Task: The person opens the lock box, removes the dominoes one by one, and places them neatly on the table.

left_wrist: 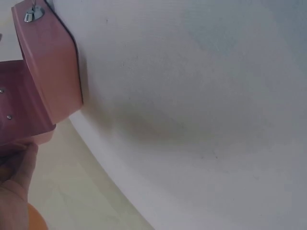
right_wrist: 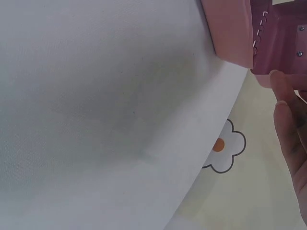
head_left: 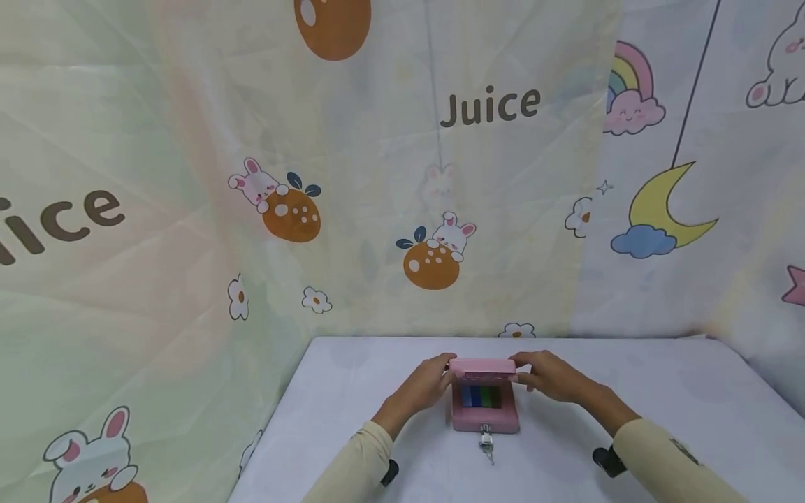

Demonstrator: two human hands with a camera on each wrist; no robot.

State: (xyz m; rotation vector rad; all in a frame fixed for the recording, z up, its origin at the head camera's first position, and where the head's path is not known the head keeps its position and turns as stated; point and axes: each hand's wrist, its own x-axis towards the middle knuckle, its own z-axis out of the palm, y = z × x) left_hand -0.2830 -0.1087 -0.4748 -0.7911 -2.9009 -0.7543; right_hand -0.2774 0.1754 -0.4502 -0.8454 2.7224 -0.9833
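A pink metal lockbox (head_left: 486, 423) sits on the white table with its lid (head_left: 483, 365) raised. Blue, green and dark stripes (head_left: 481, 397) show inside it; what they belong to cannot be made out. Keys (head_left: 487, 446) hang from the lock at its front. My left hand (head_left: 425, 383) pinches the left edge of the lid, thumb on the near side. At the right edge, my right hand (head_left: 550, 376) grips the lid between thumb and fingers. Each wrist view shows its hand at the lid's rim, the left hand (left_wrist: 17, 187) and right hand (right_wrist: 290, 124) partly cut off.
The white table (head_left: 377, 353) ends at a back edge just beyond the lockbox. Behind it and on the left hangs a printed curtain (head_left: 371, 175) with rabbits, oranges and flowers. A dark strap piece (head_left: 608, 461) sits under the right sleeve.
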